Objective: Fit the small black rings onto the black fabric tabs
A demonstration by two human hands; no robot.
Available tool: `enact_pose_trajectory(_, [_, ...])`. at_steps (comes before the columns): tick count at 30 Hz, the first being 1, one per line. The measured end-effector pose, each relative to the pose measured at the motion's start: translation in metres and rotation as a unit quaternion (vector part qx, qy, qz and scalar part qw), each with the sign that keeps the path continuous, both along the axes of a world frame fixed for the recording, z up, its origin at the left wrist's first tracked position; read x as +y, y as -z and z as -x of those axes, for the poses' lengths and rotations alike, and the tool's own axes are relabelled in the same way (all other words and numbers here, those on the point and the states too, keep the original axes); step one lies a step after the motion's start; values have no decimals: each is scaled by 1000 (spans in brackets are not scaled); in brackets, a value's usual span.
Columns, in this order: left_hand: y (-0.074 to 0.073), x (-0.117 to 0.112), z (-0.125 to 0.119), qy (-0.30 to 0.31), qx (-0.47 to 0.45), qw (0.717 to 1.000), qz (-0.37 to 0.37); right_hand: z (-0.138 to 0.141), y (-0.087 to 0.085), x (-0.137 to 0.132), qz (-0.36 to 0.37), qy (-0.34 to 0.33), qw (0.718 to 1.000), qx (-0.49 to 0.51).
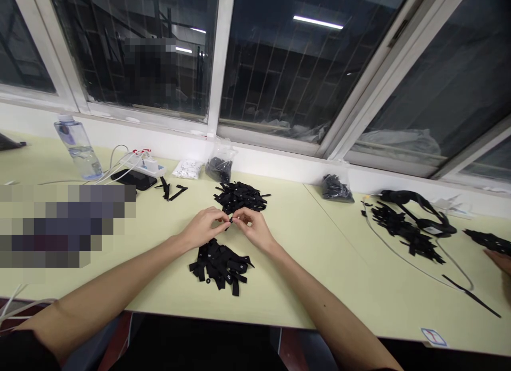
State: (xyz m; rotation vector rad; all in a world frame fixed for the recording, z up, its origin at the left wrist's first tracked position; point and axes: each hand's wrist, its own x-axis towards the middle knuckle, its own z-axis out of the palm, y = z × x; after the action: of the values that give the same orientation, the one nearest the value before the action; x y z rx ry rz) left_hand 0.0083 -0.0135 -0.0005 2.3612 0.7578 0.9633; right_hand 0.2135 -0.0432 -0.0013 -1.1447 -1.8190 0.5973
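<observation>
My left hand (204,227) and my right hand (252,226) meet over the pale yellow table (311,264), fingers pinched together on one small black strap piece (230,220) between them. Just below my hands lies a heap of black strap pieces (221,263) with small white marks. A second heap of black strap pieces (240,196) lies just beyond my hands, toward the window.
A water bottle (78,148), a power strip with white cables (140,163) and a dark phone (133,179) stand far left. Small plastic bags (219,166) sit by the window sill. At the right lie more black straps (403,227), a cord, and another person's hand (501,260).
</observation>
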Motion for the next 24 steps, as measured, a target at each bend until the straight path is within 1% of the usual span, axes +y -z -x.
enact_pose_trajectory(5, [-1, 0, 0, -4, 0, 1000, -7, 3, -1, -2, -16, -7, 1000, -18])
enact_pose_trajectory(9, [-2, -1, 0, -19, -18, 1000, -10, 3, -1, -3, -48, 37, 997, -44])
enact_pose_trajectory(12, [-3, 0, 0, -36, -29, 999, 8, 1, -2, -4, -85, 64, 992, -67])
enact_pose_trajectory(15, [-2, 1, 0, -35, -29, 998, 33, -2, -3, -6, -119, 42, 987, -101])
enact_pose_trajectory(19, [1, 3, 0, -30, -38, 998, 43, -2, -2, -6, -134, 3, 982, -136])
enact_pose_trajectory(24, [6, 4, -2, -32, -36, 998, 33, -2, 1, -5, -130, 10, 980, -151])
